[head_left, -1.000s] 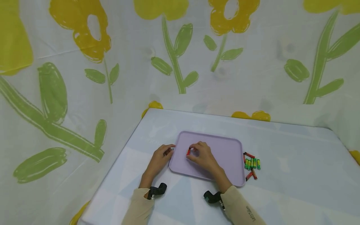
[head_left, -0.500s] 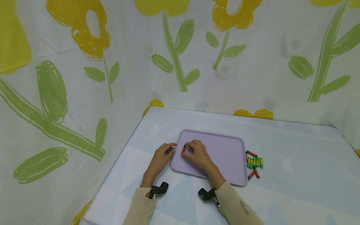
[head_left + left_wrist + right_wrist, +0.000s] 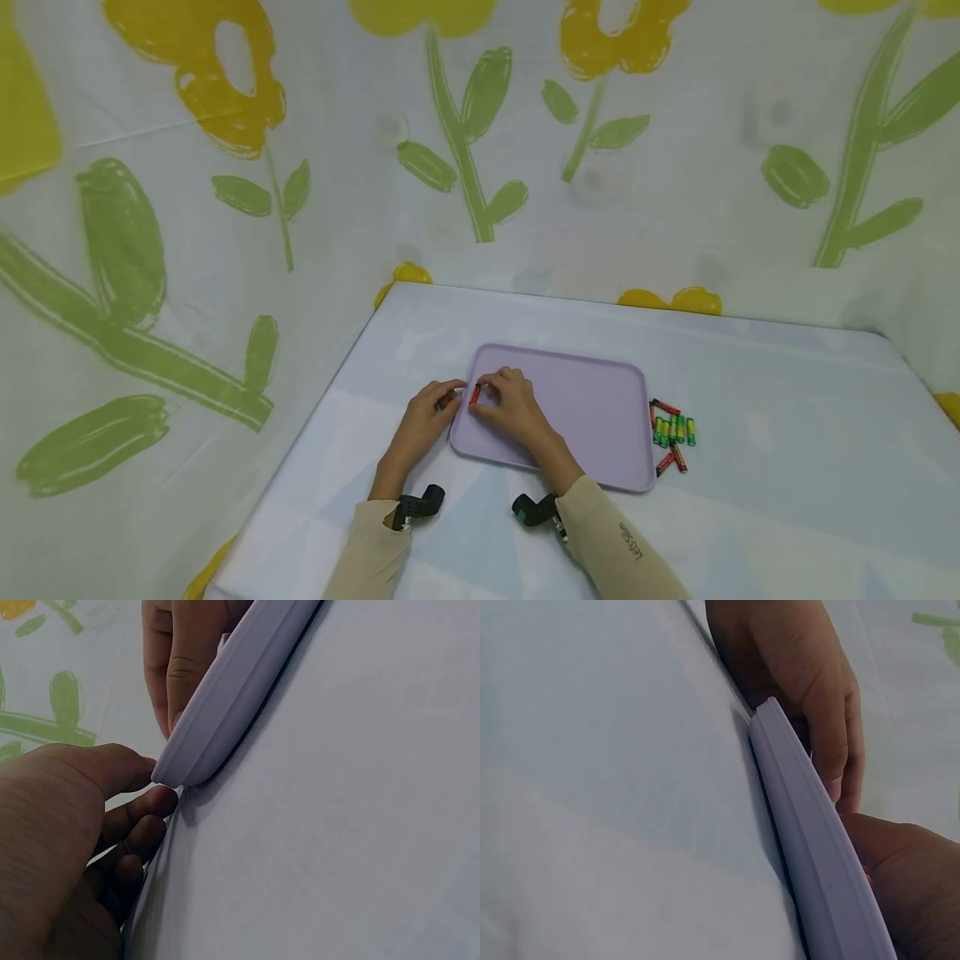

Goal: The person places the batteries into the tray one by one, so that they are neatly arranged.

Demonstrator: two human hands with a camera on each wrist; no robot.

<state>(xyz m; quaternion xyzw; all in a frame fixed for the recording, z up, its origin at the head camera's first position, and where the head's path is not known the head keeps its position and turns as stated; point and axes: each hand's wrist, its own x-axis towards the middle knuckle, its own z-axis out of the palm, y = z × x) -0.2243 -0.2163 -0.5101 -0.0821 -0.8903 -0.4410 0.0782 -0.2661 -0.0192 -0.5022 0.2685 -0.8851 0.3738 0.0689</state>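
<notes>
Over the left part of a lilac tray [image 3: 592, 417], my right hand [image 3: 517, 408] pinches a small red and black battery [image 3: 475, 395] between thumb and fingers. The battery stands tilted close to the tray's left rim; whether it touches the tray is unclear. Loosely bent, my left hand [image 3: 422, 421] is at the outside of that rim, fingertips at its edge. In the left wrist view, the left fingertips [image 3: 159, 796] lie beside the tray's corner. The tray wall hides the battery there, and in the right wrist view it mostly covers the right hand [image 3: 919, 881].
Several green and yellow batteries [image 3: 672, 431] lie together on the table just right of the tray. Several red and black batteries [image 3: 678, 457] lie around them. A pale patterned cloth covers the table [image 3: 787, 433], and a flowered curtain [image 3: 637, 208] hangs behind.
My right hand has carried the battery leftward over the tray, nearer the left rim and the left hand. The left hand stays at the tray's edge. The head view has shifted slightly.
</notes>
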